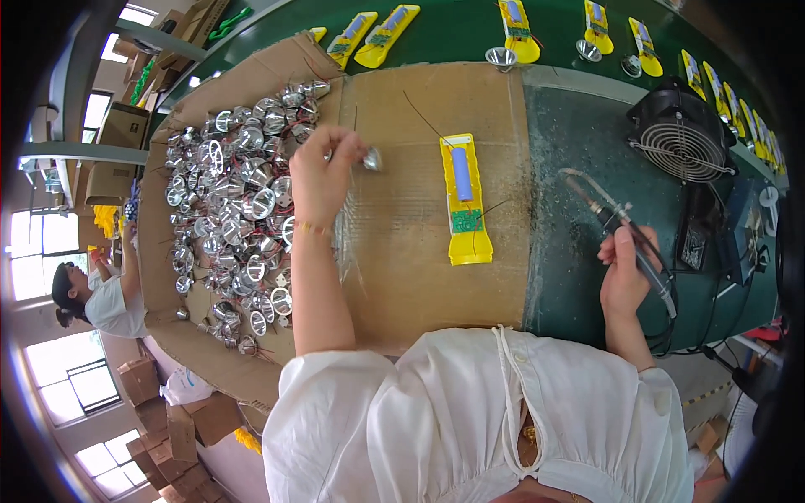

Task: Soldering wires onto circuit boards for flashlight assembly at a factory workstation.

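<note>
My left hand (325,172) is closed at the edge of the open carton, with a small silver lamp reflector (372,158) at its fingertips. My right hand (625,272) grips a soldering iron (631,235), its bent tip pointing up and to the left. Between the hands, a yellow flashlight housing (471,249) lies on the cardboard sheet. Inside it sit a blue cylindrical battery (462,174) and a green circuit board (466,220), with thin wires sticking out. Neither hand touches the housing.
At left, a carton (159,277) holds a heap of silver reflectors (251,172). More yellow housings (387,35) line the far side of the green bench (570,126). A black fan (681,134) stands at right near cables. Another person (109,298) is at far left.
</note>
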Available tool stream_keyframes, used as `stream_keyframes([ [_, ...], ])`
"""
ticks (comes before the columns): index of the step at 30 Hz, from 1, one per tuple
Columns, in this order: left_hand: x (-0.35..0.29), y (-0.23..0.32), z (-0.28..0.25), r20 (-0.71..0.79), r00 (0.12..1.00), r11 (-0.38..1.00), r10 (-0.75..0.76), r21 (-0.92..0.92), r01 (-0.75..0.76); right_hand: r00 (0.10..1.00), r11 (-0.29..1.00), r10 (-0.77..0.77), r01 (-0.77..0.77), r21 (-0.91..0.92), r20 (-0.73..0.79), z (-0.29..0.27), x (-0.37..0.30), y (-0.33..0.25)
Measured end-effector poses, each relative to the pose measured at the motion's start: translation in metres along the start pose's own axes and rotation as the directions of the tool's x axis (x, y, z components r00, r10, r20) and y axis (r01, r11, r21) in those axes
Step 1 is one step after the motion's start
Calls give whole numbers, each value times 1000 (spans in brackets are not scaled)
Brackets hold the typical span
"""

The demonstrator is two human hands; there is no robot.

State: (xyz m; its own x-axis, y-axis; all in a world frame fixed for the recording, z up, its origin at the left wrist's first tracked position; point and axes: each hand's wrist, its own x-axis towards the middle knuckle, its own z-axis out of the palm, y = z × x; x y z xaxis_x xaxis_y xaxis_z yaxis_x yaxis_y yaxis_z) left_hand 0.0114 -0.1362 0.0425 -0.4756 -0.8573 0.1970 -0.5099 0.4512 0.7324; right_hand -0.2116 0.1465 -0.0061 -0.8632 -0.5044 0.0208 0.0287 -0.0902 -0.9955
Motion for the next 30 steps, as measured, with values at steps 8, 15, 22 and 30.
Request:
stream_keyframes([
  [8, -115, 37, 43, 294, 865, 711, -407, -492, 502, 814, 945, -190, 303, -123, 549, 23, -19, -18],
  [15, -120, 33, 64, 196, 942, 905, -274, -278, 321, 850, 979, -26, 130, -160, 527, 32, -29, 1],
  [22, -118, 31, 65, 198, 949, 910, -244, -293, 295, 900, 995, 92, -68, -71, 426, 47, -33, -4],
  [30, -117, 32, 66, 177, 957, 917, -232, -290, 276, 894, 991, 135, -111, -80, 428, 45, -34, -7],
])
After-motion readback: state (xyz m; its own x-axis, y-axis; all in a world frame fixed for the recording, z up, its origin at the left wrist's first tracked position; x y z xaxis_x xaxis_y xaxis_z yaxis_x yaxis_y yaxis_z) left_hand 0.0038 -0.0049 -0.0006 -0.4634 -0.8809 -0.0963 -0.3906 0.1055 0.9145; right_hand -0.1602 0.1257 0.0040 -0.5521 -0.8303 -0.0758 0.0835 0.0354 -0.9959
